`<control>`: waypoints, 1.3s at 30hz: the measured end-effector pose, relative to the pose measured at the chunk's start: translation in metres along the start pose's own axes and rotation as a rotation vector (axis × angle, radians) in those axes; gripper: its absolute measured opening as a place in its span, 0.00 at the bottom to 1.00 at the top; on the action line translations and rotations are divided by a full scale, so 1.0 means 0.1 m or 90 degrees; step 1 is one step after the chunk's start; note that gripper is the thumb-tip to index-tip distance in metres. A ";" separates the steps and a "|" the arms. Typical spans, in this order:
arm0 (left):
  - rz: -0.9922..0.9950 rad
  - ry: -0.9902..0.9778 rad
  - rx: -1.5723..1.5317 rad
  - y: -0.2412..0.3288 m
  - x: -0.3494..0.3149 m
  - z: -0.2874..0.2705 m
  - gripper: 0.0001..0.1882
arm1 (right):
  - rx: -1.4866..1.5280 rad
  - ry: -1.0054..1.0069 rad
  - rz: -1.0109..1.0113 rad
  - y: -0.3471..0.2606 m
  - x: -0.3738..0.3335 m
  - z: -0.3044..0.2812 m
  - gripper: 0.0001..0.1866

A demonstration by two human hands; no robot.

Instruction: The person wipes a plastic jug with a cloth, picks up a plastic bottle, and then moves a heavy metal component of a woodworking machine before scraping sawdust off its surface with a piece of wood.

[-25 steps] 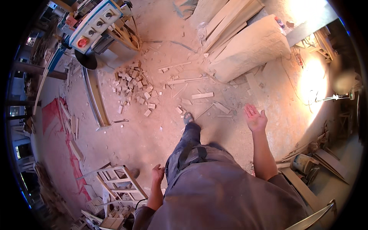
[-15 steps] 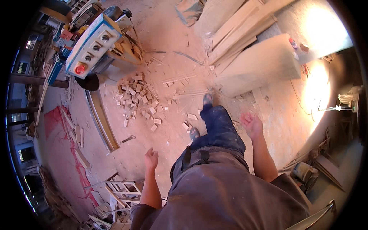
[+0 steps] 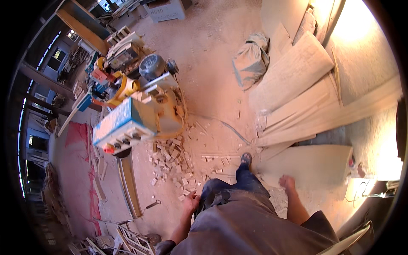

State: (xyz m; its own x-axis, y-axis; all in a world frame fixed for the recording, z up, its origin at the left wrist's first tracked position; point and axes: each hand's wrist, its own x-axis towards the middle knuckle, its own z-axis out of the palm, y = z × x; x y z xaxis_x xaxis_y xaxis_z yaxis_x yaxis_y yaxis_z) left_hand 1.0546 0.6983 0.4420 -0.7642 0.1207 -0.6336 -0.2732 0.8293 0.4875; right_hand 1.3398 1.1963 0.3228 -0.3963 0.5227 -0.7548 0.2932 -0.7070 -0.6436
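Observation:
My left hand [image 3: 192, 201] hangs beside my left thigh, its fingers loosely bent and nothing seen in them. Out to the right, my right hand [image 3: 287, 182] is held at waist height with slack, slightly blurred fingers; it appears to hold nothing. Neither touches any object I can make out. Ahead and left stands a saw machine with a white and blue control box [image 3: 123, 123], dark knobs and a red button. Part of its toothed round blade [image 3: 123, 153] shows below the box, over a long metal rail [image 3: 128, 185].
Small wood blocks [image 3: 170, 158] lie heaped on the dusty floor beside the saw. A wrench-like tool [image 3: 153, 204] lies near the rail. Wide boards [image 3: 293, 76] and a stuffed sack [image 3: 251, 61] are at the right. Red sheeting [image 3: 78, 142] covers floor at left; a cable [image 3: 225, 124] crosses ahead.
The view has tilted farther ahead, so the saw, block pile and boards sit lower in it. My legs have shifted in a step. My left hand has come closer to my thigh.

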 end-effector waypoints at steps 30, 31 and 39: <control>0.309 0.140 -0.295 6.73 6.23 -2.92 0.21 | -0.646 0.115 0.012 -4.59 3.43 3.97 0.08; 0.298 0.145 -0.318 6.83 6.38 -2.90 0.21 | -0.636 0.111 0.016 -4.72 3.57 4.19 0.08; 0.224 0.094 -0.325 7.68 7.81 -3.15 0.21 | -0.699 0.042 -0.071 -5.51 5.70 5.39 0.09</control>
State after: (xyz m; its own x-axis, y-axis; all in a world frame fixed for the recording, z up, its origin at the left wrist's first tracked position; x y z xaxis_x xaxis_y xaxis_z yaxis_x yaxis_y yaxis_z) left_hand 0.0639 1.2576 0.5114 -0.9212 0.2320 -0.3122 -0.2079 0.3846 0.8993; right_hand 0.4835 1.6274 0.3154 -0.4309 0.6042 -0.6703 0.8846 0.1360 -0.4461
